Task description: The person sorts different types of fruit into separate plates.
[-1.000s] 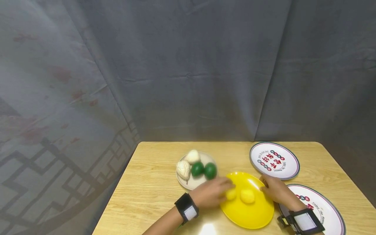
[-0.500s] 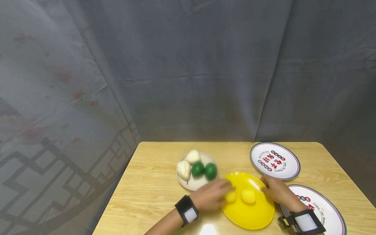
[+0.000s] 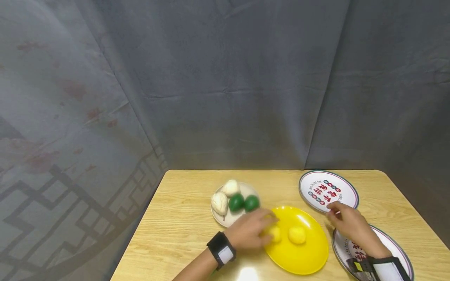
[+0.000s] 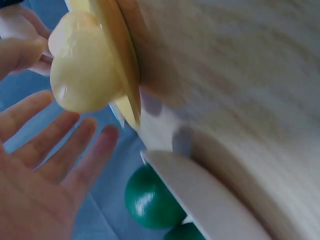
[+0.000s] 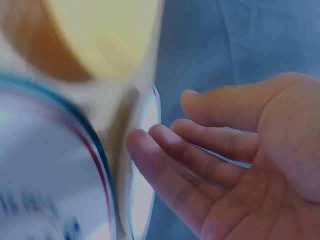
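Our left hand (image 3: 249, 231) and right hand (image 3: 349, 223) hold nothing, fingers loose; the yellow fruit (image 4: 86, 77) near our left looks light, firm, slick, best cupped round its sides.

Yellow plate (image 3: 302, 261), smooth and high-gloss, plastic by its look, bearing yellow fruits (image 3: 297, 235) with a shiny, waxy-looking skin; printed plates (image 3: 309, 183), white, smooth and glazed-looking, whether plastic or ceramic cannot be told. Green fruits (image 3: 251, 203), smooth, glossy, plastic-looking; pale pear-shaped fruit (image 3: 219, 203), finely lined on its surface; cream plate (image 3: 236, 219), smooth. Table (image 3: 186, 187), light wood grain with a glossy sheen; backdrop (image 3: 228, 97), grey cloth, matt and creased.
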A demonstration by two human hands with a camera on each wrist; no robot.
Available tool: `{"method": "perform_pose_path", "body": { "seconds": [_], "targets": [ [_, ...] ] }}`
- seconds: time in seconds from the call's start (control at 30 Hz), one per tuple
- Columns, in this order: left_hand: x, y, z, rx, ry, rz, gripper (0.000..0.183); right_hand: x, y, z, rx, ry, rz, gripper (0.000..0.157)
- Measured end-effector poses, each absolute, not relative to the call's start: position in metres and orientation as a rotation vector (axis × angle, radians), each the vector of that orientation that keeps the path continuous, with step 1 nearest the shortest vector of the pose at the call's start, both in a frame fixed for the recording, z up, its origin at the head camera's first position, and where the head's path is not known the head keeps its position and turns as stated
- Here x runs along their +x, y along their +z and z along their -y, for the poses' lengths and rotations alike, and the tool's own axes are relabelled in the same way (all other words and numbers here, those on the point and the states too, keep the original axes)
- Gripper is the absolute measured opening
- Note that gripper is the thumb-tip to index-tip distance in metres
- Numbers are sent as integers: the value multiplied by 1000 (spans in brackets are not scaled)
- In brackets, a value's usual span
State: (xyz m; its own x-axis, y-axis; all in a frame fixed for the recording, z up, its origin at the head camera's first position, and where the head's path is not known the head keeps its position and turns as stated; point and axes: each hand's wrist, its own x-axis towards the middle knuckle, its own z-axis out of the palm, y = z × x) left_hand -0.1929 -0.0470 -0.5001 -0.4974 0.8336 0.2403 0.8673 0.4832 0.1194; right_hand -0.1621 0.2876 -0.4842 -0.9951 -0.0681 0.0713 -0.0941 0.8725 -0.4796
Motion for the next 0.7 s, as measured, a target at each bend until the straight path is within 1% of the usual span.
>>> {"method": "perform_pose_path", "body": {
  "seconds": [0.1,0.17,0.27,0.37,0.5,0.7],
  "targets": [
    [-204,-495,51,-1388,-295,2476,44,-157,-480,-316,43,716,2988,36],
    [-213,-494,55,-1308,-251,2444,44,-152,-484,-337,-28,691,3023,45],
    [-223,-494,61,-1219,-193,2454,47,-142,-497,-368,-103,677,3086,60],
    [-230,-498,66,-1193,-153,2496,52,-130,-513,-392,-175,685,3156,71],
    [-235,-504,70,-1192,-129,2543,50,-119,-526,-410,-234,694,3183,71],
    [-241,-509,69,-1193,-84,2511,33,-113,-533,-418,-342,788,3180,56]
  ]
}}
